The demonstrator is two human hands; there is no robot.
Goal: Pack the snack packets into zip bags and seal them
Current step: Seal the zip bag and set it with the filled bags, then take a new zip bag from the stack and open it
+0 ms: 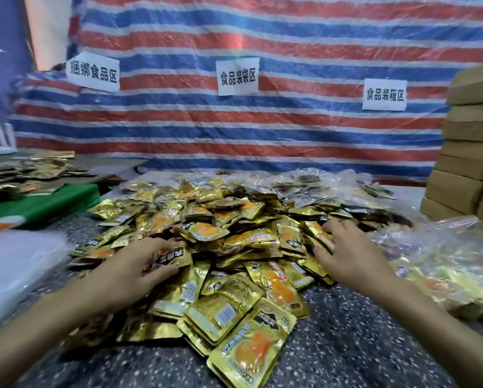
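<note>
A big heap of gold foil snack packets with orange prints covers the middle of the speckled table. My left hand lies on the heap's left side, its fingers and thumb curled round a few packets. My right hand reaches into the right side, fingers spread over the packets, thumb against one of them. Clear zip bags filled with packets lie at the right. A stack of flat clear bags sits at the left.
More filled clear bags lie behind the heap. Stacked cardboard boxes stand at the right. A green and orange cloth and another table with packets are at the left. A striped tarp with three paper signs hangs behind.
</note>
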